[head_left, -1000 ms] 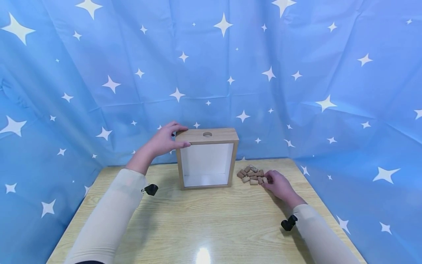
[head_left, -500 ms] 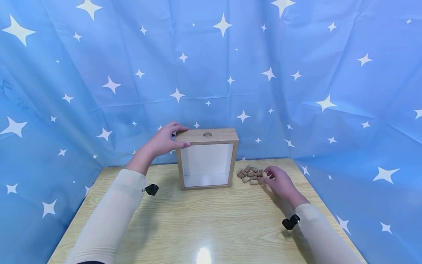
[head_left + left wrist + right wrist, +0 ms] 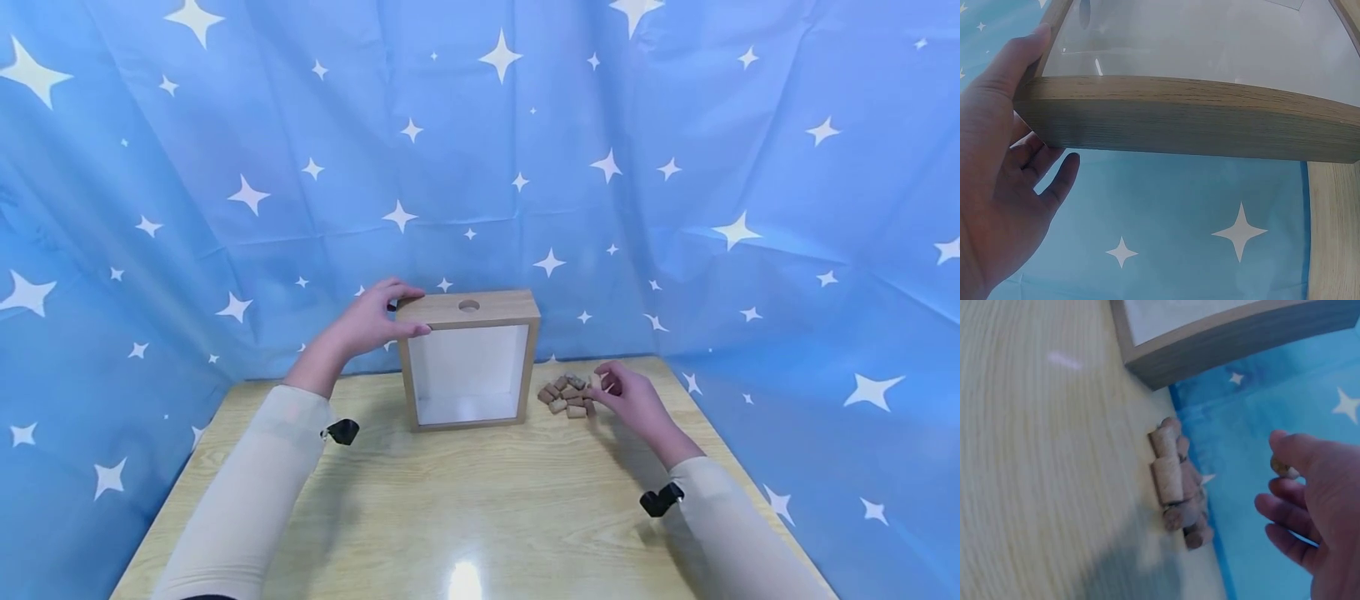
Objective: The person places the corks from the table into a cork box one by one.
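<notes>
A wooden shadow box [image 3: 497, 308] with a clear front and a round hole [image 3: 468, 306] in its top stands upright at the back of the table. My left hand [image 3: 366, 323] grips its top left corner, thumb on the front edge and fingers over the top, as the left wrist view also shows. In my right hand [image 3: 636, 406] a wine cork [image 3: 1282, 467] is pinched between thumb and forefinger, lifted above the table. Just left of that hand lies a pile of several corks [image 3: 557, 406], right of the box.
The light wood table [image 3: 450, 500] carries the box and the corks. Behind it and at both sides hangs a blue cloth [image 3: 480, 150] with white stars, close behind the box.
My right hand has taken a cork from the right side of the pile and raised it. My left hand keeps its grip on the box corner.
</notes>
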Demonstrator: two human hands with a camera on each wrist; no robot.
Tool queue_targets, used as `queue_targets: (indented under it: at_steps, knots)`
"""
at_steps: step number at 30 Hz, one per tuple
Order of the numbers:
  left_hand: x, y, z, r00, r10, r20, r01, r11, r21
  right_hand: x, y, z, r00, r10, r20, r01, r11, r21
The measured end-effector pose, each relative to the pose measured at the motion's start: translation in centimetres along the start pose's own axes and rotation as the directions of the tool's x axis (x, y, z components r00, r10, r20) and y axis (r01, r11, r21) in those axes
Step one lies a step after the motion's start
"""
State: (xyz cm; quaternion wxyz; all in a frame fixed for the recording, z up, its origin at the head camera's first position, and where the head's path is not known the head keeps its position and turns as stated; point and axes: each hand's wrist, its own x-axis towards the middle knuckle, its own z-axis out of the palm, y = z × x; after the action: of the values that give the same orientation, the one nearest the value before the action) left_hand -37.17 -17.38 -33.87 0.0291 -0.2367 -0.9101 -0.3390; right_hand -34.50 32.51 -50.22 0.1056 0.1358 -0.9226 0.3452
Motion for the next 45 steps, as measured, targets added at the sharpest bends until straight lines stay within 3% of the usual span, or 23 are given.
queue_targets:
  at_steps: [8, 12, 19, 29, 36, 45]
  knots:
    - [0.0, -0.3, 0.0, 1.0, 0.007, -0.002, -0.007, 1.0, 0.014, 0.8, -2.3, -0.7, 1.0, -0.019, -0.017, 0.02, 0.998, 0.063]
    - [0.0, -0.2, -0.1, 1.0, 0.011, -0.005, -0.011, 1.0, 0.016, 1.3, -3.7, -1.4, 0.994, -0.065, -0.085, 0.071, 0.995, 0.071]
    - [-0.1, 0.0, 0.0, 1.0, 0.005, 0.0, -0.005, 1.0, 0.009, 2.1, -6.3, -2.4, 0.951, -0.2, -0.237, 0.227, 0.97, 0.088]
    - [0.1, -0.1, 0.1, 1.0, 0.011, 0.0, -0.011, 1.0, 0.003, 3.8, -9.1, -3.0, 0.919, -0.279, -0.279, 0.315, 0.945, 0.093]
    - [0.1, -0.2, 0.2, 1.0, 0.011, 0.007, -0.011, 1.0, -0.002, 4.8, -11.0, -3.5, 0.915, -0.238, -0.325, 0.308, 0.934, 0.183]
    - [0.1, -0.4, 0.1, 1.0, 0.018, 0.0, -0.018, 1.0, -0.007, 5.7, -12.9, -3.9, 0.932, -0.18, -0.316, 0.269, 0.925, 0.267]
